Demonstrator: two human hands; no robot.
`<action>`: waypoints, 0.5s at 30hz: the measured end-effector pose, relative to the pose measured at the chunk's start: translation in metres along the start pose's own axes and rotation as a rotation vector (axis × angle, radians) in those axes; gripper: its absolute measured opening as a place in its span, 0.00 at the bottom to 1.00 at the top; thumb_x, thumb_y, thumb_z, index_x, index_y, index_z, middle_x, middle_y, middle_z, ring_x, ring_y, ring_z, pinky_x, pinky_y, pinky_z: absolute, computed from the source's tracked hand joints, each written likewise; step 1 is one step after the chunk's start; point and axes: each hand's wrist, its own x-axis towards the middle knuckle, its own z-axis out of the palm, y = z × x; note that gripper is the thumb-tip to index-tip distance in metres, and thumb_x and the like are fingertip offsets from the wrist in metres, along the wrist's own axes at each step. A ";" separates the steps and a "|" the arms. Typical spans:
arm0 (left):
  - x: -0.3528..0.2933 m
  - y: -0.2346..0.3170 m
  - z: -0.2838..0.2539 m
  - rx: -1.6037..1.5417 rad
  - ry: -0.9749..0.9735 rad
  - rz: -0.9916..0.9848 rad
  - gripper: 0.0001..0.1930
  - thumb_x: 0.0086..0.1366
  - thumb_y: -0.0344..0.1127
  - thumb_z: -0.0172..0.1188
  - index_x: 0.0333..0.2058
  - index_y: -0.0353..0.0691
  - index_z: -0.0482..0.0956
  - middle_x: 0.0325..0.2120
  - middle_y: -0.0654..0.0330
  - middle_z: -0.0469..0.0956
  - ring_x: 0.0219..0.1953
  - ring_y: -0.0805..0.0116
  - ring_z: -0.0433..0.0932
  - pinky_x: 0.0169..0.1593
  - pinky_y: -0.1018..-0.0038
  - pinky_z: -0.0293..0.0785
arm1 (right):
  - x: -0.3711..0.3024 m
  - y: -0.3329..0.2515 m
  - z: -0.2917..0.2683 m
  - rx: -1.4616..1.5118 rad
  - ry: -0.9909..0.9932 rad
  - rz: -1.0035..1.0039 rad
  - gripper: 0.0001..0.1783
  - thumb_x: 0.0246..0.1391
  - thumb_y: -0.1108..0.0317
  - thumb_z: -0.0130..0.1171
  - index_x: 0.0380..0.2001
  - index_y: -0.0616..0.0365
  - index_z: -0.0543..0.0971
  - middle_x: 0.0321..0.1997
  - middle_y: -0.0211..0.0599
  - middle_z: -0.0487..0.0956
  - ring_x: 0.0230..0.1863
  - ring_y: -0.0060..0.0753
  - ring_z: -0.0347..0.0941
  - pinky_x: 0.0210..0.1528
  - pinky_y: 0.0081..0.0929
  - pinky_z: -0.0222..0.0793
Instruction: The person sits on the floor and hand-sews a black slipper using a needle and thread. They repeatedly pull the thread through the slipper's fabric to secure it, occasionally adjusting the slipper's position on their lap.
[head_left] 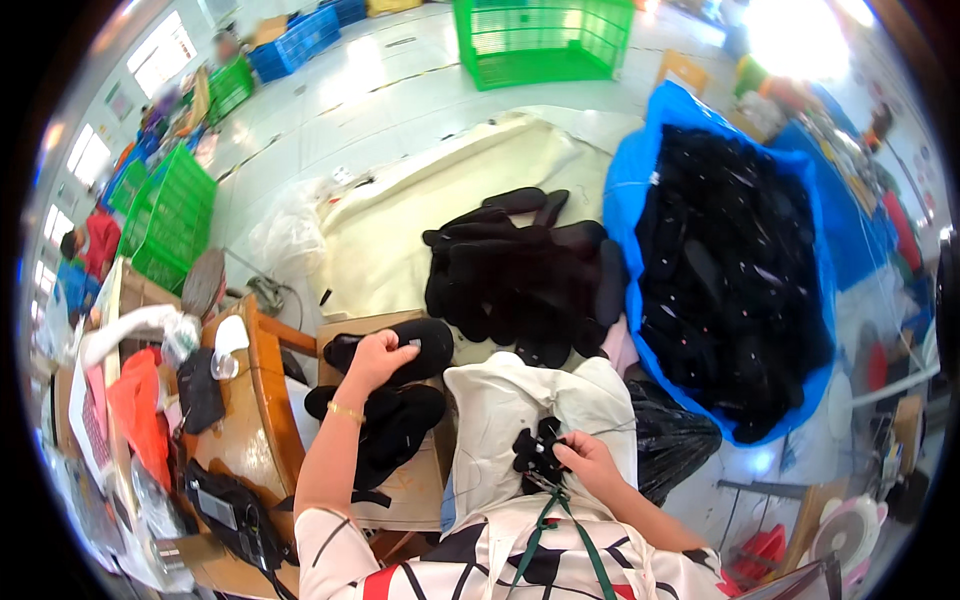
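Note:
My left hand [376,362] is closed on a black slipper [430,346], thumb on top, at the left above a cardboard box. More black slippers [392,425] lie just below it on the box [405,500]. Over my lap, a white cloth [500,410] carries a bunch of small black pieces [535,455] with tiny white spots. My right hand [588,463] pinches at the right side of this bunch; the pieces' exact kind is too small to tell. A green cord [545,520] hangs down below them.
A heap of black sole-shaped pieces [520,270] lies ahead on a cream sheet [380,240]. To the right stands a blue bag [625,200] full of similar pieces, beside a black plastic bag [665,435]. A wooden stool [250,400] is on the left; a green crate [540,45] stands farther off.

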 end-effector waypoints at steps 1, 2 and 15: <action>-0.014 0.025 0.008 -0.106 -0.063 -0.006 0.20 0.55 0.37 0.70 0.18 0.42 0.65 0.17 0.74 0.62 0.23 0.83 0.58 0.24 0.78 0.57 | -0.001 -0.007 0.006 0.052 0.005 -0.036 0.08 0.63 0.69 0.57 0.42 0.62 0.77 0.35 0.25 0.78 0.34 0.14 0.71 0.38 0.16 0.69; -0.028 0.054 0.019 -0.135 -0.106 -0.021 0.20 0.55 0.36 0.70 0.17 0.43 0.64 0.17 0.74 0.62 0.22 0.83 0.58 0.24 0.78 0.58 | -0.003 -0.018 0.013 0.104 0.018 -0.074 0.07 0.63 0.70 0.57 0.41 0.61 0.77 0.35 0.24 0.78 0.34 0.13 0.71 0.38 0.16 0.69; -0.153 0.048 0.152 -1.019 -0.152 -0.696 0.23 0.70 0.55 0.52 0.17 0.52 0.65 0.15 0.73 0.59 0.19 0.78 0.57 0.26 0.77 0.52 | 0.015 -0.003 0.034 -0.097 0.162 -0.208 0.07 0.60 0.70 0.58 0.40 0.59 0.77 0.28 0.21 0.72 0.27 0.11 0.64 0.29 0.13 0.62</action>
